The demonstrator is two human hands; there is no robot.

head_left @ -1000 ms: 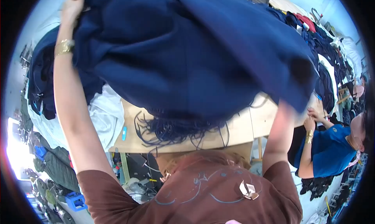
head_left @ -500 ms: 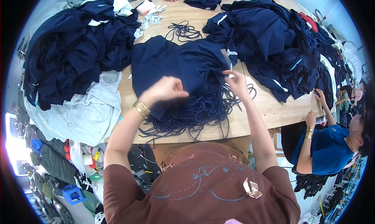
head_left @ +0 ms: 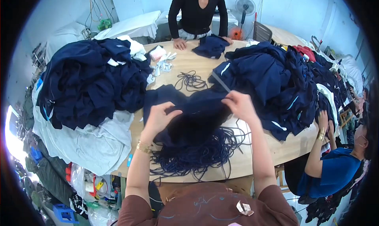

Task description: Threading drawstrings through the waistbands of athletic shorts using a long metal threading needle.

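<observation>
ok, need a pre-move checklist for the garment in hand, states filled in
1. Right hand pinching the navy garment: ok.
2. Left hand closed on it: cannot tell; hand is at the cloth, contact is blurred.
3. Pale strip free of the right hand: cannot tell; its near end meets that hand in view.
4. Cord heap fully visible: not ok; garment overlaps its far side.
5. Co-workers' hands off this garment: ok.

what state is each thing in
left hand: grip closed on navy garment
right hand: grip closed on navy garment
navy garment: partly held up, creased
navy cords: tangled, heaped
smaller cord bundle: loosely looped
left clothing pile: heaped, crumpled
right clothing pile: heaped, crumpled
white cloth: wrinkled, partly under left clothing pile
fan: upright, running unclear
</observation>
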